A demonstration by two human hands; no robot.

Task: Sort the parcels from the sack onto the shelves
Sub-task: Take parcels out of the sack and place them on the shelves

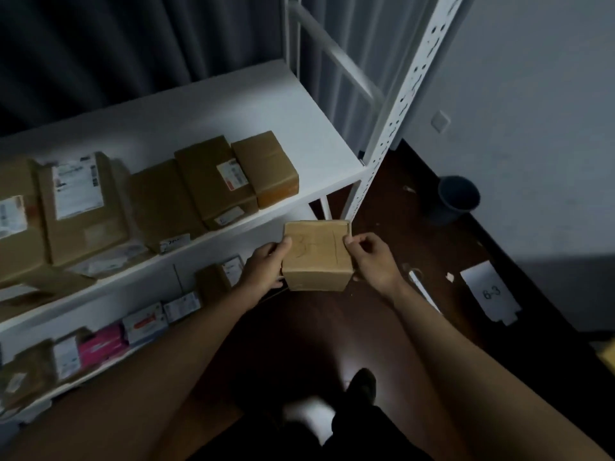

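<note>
I hold a small brown cardboard parcel [316, 256] in front of me, with handwriting that looks like "3-1" on its top. My left hand [266, 266] grips its left side, thumb on the top face. My right hand [371, 257] grips its right side, thumb on the top edge. The parcel hangs just off the right front corner of the white shelf unit [253, 104]. Several brown parcels [206, 181] lie in a row on the upper shelf. The lower shelf [100, 371] holds smaller parcels, among them a pink one. No sack is in view.
A white perforated upright [396, 128] stands at the unit's right front corner. On the dark floor to the right are a grey bin [457, 197], a white sheet marked "6-3" [489, 292] and bits of paper. My dark shoe [361, 382] is below the parcel.
</note>
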